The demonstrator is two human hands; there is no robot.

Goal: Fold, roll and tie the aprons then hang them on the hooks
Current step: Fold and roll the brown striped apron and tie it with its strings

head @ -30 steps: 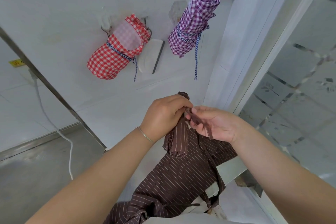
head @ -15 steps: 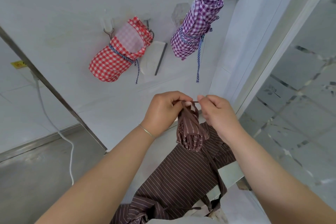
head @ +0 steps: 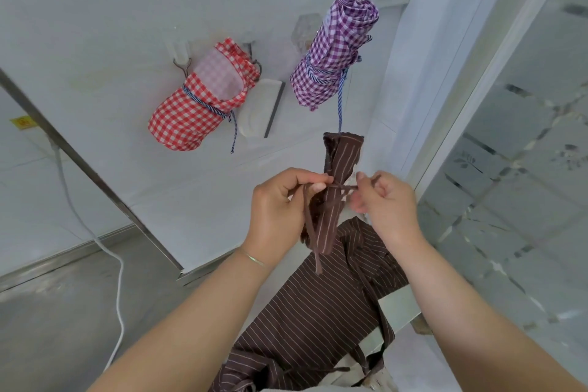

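Slack is the risk here. Your left hand (head: 280,210) pinches one end of the brown tie (head: 339,187) and your right hand (head: 386,204) pinches the other, fingers curled, with the tie crossed over the brown striped roll (head: 334,194) held upright between them. If either pinch loosens before the knot seats, the roll will likely spring open, and nothing supports it but the tie. The rest of that brown apron (head: 305,305) hangs below and could drag the roll loose. The red checked roll (head: 194,108) and purple checked roll (head: 331,54) already hang on the wall (head: 111,25); yours is well below them, not yet hung.
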